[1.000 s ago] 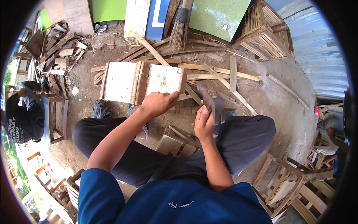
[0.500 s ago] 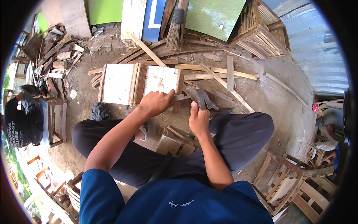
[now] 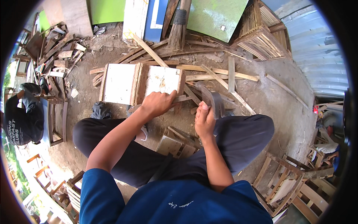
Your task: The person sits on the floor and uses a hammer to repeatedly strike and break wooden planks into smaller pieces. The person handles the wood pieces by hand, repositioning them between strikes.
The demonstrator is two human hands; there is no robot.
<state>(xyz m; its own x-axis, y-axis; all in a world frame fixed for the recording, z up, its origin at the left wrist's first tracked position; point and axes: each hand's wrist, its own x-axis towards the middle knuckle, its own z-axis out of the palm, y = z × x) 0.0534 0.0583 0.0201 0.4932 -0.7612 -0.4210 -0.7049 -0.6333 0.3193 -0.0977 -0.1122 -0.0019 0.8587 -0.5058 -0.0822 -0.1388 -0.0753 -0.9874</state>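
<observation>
My left hand is closed around a narrow wooden strip, whose end sticks out to the right of the fist. This strip lies along the near side of a wooden frame with white panels. To the right, my right hand grips a hammer, with its dark, slightly blurred head above the fist. A gap separates the hammer head from the strip's end. Most of the hammer's handle is hidden by my fingers. Both my knees are spread on either side of the work.
Loose wooden slats lie beyond the frame, near a stick broom. Scrap wood is heaped at far left, near a person in black. Small wooden pieces lie between my legs. Wooden frames stand at near right.
The hammer in my right hand has swung right, away from the strip's end. My left hand keeps its hold on the strip in nearly the same place.
</observation>
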